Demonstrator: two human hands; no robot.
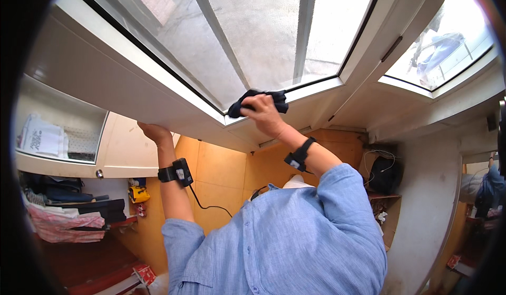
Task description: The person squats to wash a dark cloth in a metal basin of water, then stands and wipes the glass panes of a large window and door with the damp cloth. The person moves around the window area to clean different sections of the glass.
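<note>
My right hand (264, 113) presses a dark cloth (259, 101) against the lower corner of a glass pane (261, 30) set in a white window frame (316, 88). Its fingers are bent over the bunched cloth, which covers part of the frame's bottom edge. Out to the left, my left hand (157, 132) is at the edge of the white panel (118, 81) below the pane; its fingers are hidden behind that edge, so whether they grip it does not show. Black straps with small boxes sit on both forearms, and a cable hangs from the left one.
At left, a cabinet door with a round knob (99, 173) stands above folded clothes (67, 220) and a yellow bag (139, 194). A second window (454, 53) is at upper right. Below it, a dark bag (385, 174) with a white cable rests on a shelf. A mirror is at far right.
</note>
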